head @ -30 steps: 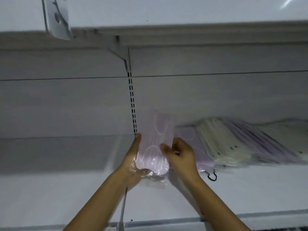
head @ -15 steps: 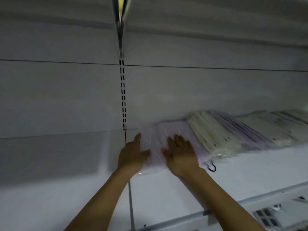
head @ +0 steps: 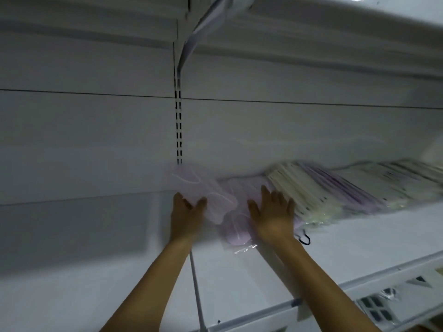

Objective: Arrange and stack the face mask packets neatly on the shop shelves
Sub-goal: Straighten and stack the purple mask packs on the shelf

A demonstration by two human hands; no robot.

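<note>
Both of our hands reach up and forward onto the white shelf (head: 335, 238), arms stretched out from the bottom edge of the view. Our left hand (head: 185, 213) is released: its fingers are straight and spread, its thumb angled toward 2 o'clock, and it lies against the left edge of a pale purple face mask packet (head: 206, 195). Our right hand (head: 274, 216) is released too, palm down with fingers extended toward 12 o'clock, pressing flat on a second purple packet (head: 236, 233) whose clear wrapper sticks out toward 6 o'clock. Motion blur keeps us from telling exactly where 1 packet ends and the other begins.

The 2 packets lie side by side between our hands, near the back panel of the shelf, just below the slotted upright (head: 178, 121). At 3 o'clock from our right hand, touching it, a long row of cream and purple packets (head: 340, 188) leans in overlapping order along the shelf toward the right edge. A dark ear loop (head: 305, 238) pokes out just beside our right wrist. Another shelf (head: 311, 22) hangs overhead at 12 o'clock, and at 5 o'clock a lower shelf (head: 383, 307) holds some dark items, too blurred to identify.
</note>
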